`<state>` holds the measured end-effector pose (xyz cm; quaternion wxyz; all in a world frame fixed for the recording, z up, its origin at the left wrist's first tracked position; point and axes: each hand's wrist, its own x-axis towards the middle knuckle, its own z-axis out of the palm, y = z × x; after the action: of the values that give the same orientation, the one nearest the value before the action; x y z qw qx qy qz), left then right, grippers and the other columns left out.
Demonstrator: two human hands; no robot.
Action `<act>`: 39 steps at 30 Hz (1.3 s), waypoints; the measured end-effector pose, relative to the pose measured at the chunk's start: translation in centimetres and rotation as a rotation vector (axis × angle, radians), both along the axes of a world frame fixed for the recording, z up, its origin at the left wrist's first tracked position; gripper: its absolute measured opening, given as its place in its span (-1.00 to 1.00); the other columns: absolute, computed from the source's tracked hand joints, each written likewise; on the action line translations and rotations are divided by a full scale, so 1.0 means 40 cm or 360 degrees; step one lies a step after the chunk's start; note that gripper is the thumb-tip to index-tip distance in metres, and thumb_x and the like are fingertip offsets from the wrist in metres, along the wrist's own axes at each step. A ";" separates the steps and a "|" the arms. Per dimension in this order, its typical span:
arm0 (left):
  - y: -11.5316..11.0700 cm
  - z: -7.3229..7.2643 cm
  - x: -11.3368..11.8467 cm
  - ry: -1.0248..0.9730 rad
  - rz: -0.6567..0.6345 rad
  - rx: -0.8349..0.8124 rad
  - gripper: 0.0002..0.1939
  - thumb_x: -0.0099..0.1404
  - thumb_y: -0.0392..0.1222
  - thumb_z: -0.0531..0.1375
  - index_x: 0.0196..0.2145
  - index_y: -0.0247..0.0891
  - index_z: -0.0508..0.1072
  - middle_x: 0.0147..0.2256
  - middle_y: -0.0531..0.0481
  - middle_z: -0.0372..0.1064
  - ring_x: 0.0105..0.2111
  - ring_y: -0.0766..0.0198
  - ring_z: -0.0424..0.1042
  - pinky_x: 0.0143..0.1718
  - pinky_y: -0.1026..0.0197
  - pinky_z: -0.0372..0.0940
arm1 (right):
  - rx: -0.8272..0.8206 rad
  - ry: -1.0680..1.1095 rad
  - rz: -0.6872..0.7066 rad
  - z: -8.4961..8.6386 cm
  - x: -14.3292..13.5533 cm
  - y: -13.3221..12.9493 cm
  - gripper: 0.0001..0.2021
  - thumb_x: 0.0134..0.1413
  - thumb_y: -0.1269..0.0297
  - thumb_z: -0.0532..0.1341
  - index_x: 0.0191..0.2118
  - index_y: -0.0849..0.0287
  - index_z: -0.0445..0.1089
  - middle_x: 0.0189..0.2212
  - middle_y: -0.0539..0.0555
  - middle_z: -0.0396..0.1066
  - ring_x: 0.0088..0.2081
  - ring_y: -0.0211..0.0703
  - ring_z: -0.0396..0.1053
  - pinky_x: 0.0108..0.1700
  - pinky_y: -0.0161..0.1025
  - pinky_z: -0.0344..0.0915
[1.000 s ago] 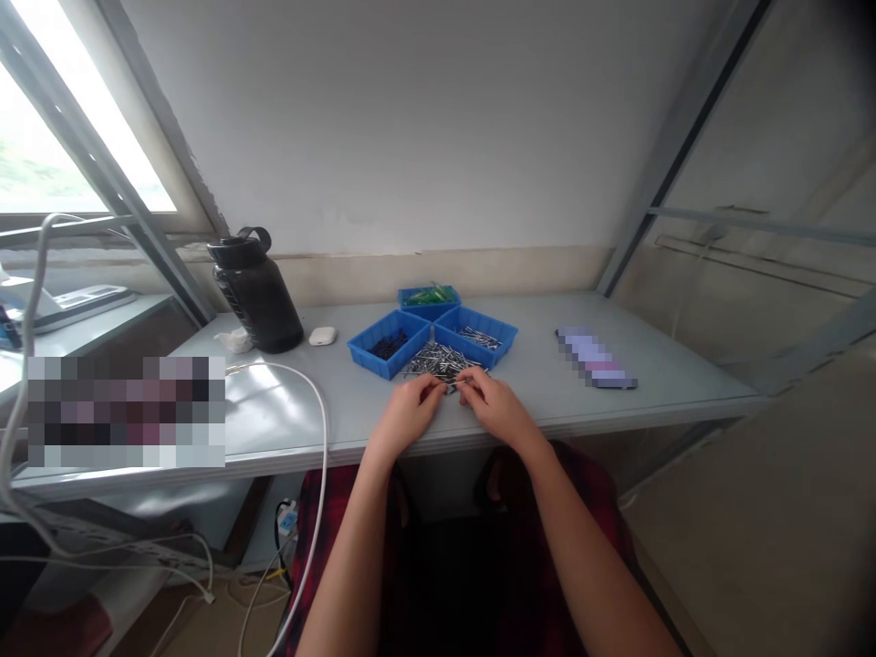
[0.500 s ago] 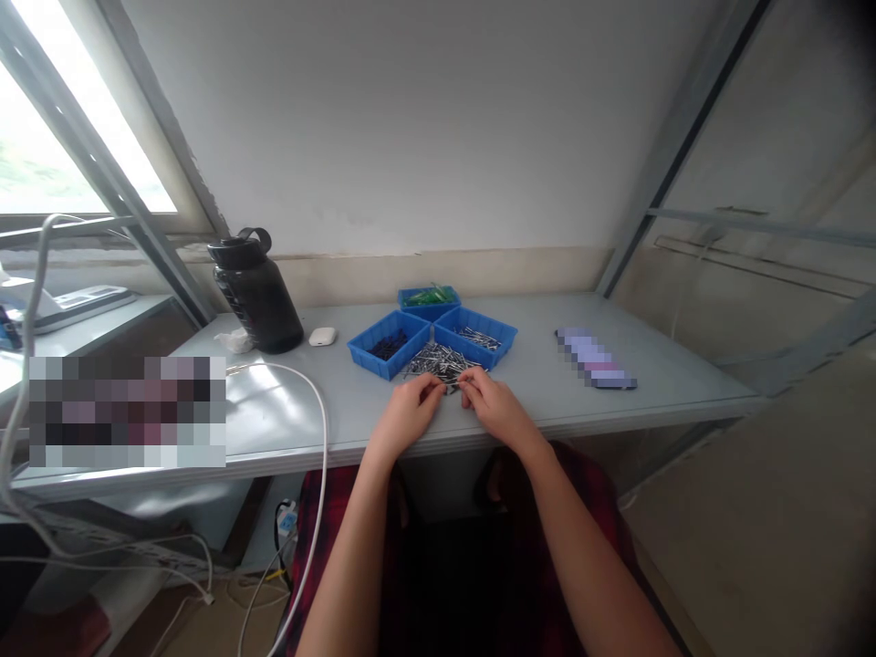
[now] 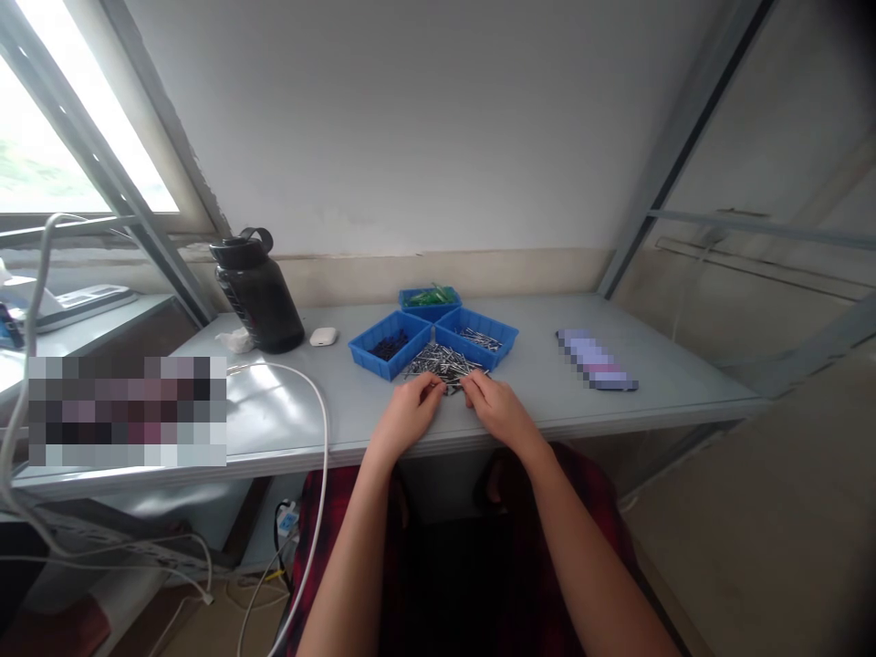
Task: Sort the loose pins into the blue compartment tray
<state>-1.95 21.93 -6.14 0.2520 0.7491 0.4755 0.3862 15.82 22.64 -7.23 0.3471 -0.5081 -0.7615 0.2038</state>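
1. While many slender metal pieces (image 3: pixel 444 359) lie loosely heaped on the worktop (image 3: pixel 534 394), the left tray (image 3: pixel 370 361) holds dark items, the right tray (image 3: pixel 505 347) silvery ones and the rear tray (image 3: pixel 431 312) green ones.
2. At the heap's near edge, the left hand (image 3: pixel 409 408) and right hand (image 3: pixel 498 408) bend their fingers inward; whether either is clamped on a piece, I cannot tell.
3. Farther out stands a dark bottle (image 3: pixel 258 301).
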 end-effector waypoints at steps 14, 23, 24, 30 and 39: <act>-0.001 0.002 0.002 -0.0002 0.0024 -0.0029 -0.80 0.32 -0.15 0.01 -0.38 -0.23 0.37 -0.44 0.05 0.40 -0.39 0.26 0.35 -0.32 0.26 0.16 | -0.0049 0.0111 0.0052 0.001 0.001 -0.002 -0.76 0.28 0.17 -0.05 -0.39 0.09 0.20 -0.50 -0.06 0.36 -0.42 -0.20 0.32 -0.31 -0.30 0.12; 0.005 -0.006 0.000 -0.0035 0.0038 -0.0035 -0.83 0.31 -0.15 0.03 -0.34 -0.22 0.38 -0.46 0.07 0.38 -0.42 0.28 0.34 -0.34 0.27 0.17 | -0.0057 0.0122 0.0072 -0.003 0.007 0.004 -0.82 0.27 0.21 -0.06 -0.22 0.07 0.25 -0.46 -0.05 0.39 -0.38 -0.19 0.34 -0.27 -0.28 0.17; 0.005 -0.006 0.000 -0.0039 0.0040 -0.0039 -0.83 0.31 -0.15 0.03 -0.34 -0.22 0.37 -0.46 0.07 0.38 -0.41 0.28 0.34 -0.34 0.27 0.18 | -0.0056 0.0119 0.0070 -0.004 0.007 0.004 -0.81 0.27 0.21 -0.06 -0.21 0.07 0.26 -0.46 -0.05 0.39 -0.37 -0.19 0.34 -0.26 -0.27 0.18; 0.002 -0.004 0.000 -0.0002 0.0030 -0.0041 -0.81 0.31 -0.13 0.02 -0.35 -0.22 0.37 -0.44 0.05 0.40 -0.39 0.26 0.35 -0.32 0.25 0.18 | -0.0013 0.0120 0.0069 -0.007 0.006 0.003 -0.80 0.26 0.21 -0.07 -0.16 0.08 0.25 -0.46 -0.03 0.40 -0.37 -0.18 0.35 -0.26 -0.26 0.20; -0.003 0.004 0.000 0.0000 0.0004 -0.0017 -0.79 0.32 -0.14 0.00 -0.38 -0.23 0.36 -0.44 0.04 0.38 -0.39 0.25 0.34 -0.31 0.25 0.17 | -0.0012 0.0133 0.0033 -0.005 0.007 0.001 -0.78 0.27 0.18 -0.07 -0.12 0.09 0.25 -0.45 -0.01 0.41 -0.36 -0.16 0.37 -0.26 -0.24 0.21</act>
<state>-1.93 21.81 -5.99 0.2555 0.7471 0.4786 0.3840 16.09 22.68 -7.42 0.3744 -0.4926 -0.7508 0.2313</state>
